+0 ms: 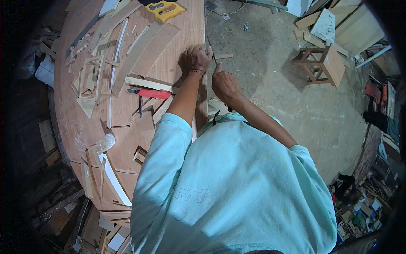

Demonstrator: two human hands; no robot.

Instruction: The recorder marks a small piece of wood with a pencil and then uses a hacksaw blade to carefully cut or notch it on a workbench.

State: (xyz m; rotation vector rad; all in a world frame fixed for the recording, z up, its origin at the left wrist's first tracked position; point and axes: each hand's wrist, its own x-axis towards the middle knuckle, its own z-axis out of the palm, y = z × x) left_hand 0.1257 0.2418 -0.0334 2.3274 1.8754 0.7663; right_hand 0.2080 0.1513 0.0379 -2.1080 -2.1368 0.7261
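Observation:
My left hand (pixel 197 58) bears down at the table's right edge, fingers curled over a small wooden strip (pixel 225 56) that juts past the edge. Just right of it, beyond the edge, my right hand (pixel 226 86) is closed around a thin, dark, blade-like tool (pixel 213 55). Its blade points away from me and crosses the strip close to my left fingertips. The grip lies mostly inside my palm, so the tool's exact kind is hidden. Nearer me on the table are a red-handled utility knife (pixel 153 94) and a pale wooden stick (pixel 151 84).
Curved boards (pixel 156 48), a small wooden frame (pixel 94 78) and a clear container (pixel 105 143) occupy the wooden table (pixel 78 135). A yellow-handled saw (pixel 166 12) lies at its far end. On the concrete floor at right, a small wooden stool (pixel 319 65) stands near stacked boards (pixel 357 29).

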